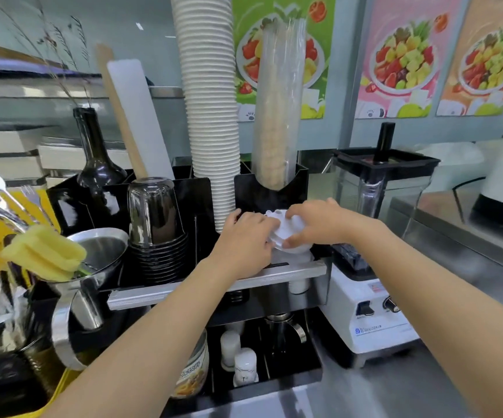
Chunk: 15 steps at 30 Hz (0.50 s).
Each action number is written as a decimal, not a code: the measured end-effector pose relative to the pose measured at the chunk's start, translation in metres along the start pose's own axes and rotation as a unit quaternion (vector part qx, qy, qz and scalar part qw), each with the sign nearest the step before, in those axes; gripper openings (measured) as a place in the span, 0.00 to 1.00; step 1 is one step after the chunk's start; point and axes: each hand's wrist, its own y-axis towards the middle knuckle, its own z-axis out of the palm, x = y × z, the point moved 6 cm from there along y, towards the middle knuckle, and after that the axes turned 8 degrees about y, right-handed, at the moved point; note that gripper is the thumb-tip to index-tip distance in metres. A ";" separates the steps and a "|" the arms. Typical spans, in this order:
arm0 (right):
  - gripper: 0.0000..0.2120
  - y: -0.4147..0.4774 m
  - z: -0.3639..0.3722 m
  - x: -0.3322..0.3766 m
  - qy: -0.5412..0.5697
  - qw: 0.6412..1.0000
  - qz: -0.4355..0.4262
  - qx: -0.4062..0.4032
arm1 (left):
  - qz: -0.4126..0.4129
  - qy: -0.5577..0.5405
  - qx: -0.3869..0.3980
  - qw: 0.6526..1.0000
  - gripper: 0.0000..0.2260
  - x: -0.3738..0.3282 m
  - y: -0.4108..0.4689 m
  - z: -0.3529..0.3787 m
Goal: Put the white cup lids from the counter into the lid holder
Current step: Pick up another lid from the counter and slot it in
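A small stack of white cup lids (286,233) sits tilted in the front right compartment of the black lid holder (274,191), just below the tube of clear cups. My left hand (245,245) grips the stack from the left and my right hand (316,223) grips it from the right, fingers over its top. The bottom of the stack and the compartment floor are hidden behind my hands.
A tall stack of white paper cups (211,116) and a clear cup stack (280,110) rise right behind the hands. Black cups (156,224) stand at the left, a blender (376,236) at the right, a steel funnel (99,260) and sponge (45,251) further left.
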 end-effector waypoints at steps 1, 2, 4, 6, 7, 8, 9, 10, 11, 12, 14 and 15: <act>0.32 0.001 0.001 -0.002 -0.004 1.000 0.004 0.013 | 0.009 0.013 0.002 1.000 0.14 -0.001 0.001 0.002; 0.31 0.001 0.001 -0.003 -0.013 1.000 0.005 0.023 | 0.017 0.020 0.009 1.000 0.14 -0.002 0.001 0.004; 0.31 0.001 0.003 -0.002 -0.039 0.999 -0.003 0.037 | 0.024 0.025 0.030 0.999 0.14 -0.002 0.001 0.007; 0.32 0.002 0.008 0.002 -0.054 0.997 -0.006 0.057 | 0.026 0.037 0.044 0.998 0.14 -0.003 0.001 0.009; 0.32 0.003 0.011 0.004 -0.059 0.996 -0.004 0.069 | 0.027 0.043 0.048 0.998 0.14 -0.003 0.002 0.010; 0.31 0.003 0.013 0.006 -0.064 0.995 0.000 0.081 | 0.028 0.048 0.053 0.997 0.14 -0.004 0.002 0.011; 0.30 0.003 0.016 0.007 -0.066 0.993 0.006 0.092 | 0.031 0.051 0.063 0.996 0.15 -0.004 0.002 0.012; 0.28 0.003 0.018 0.008 -0.070 0.992 0.010 0.103 | 0.038 0.054 0.079 0.995 0.15 -0.006 0.002 0.014; 0.26 0.002 0.019 0.009 -0.074 0.991 0.013 0.112 | 0.046 0.058 0.098 0.992 0.16 -0.008 0.002 0.017; 0.25 0.002 0.021 0.011 -0.080 0.990 0.016 0.119 | 0.054 0.060 0.116 0.990 0.16 -0.010 0.002 0.020; 0.23 0.001 0.024 0.013 -0.090 0.987 0.021 0.129 | 0.062 0.057 0.141 0.986 0.17 -0.012 0.003 0.025; 0.22 0.002 0.025 0.014 -0.088 0.987 0.020 0.134 | 0.063 0.053 0.149 0.985 0.17 -0.013 0.003 0.026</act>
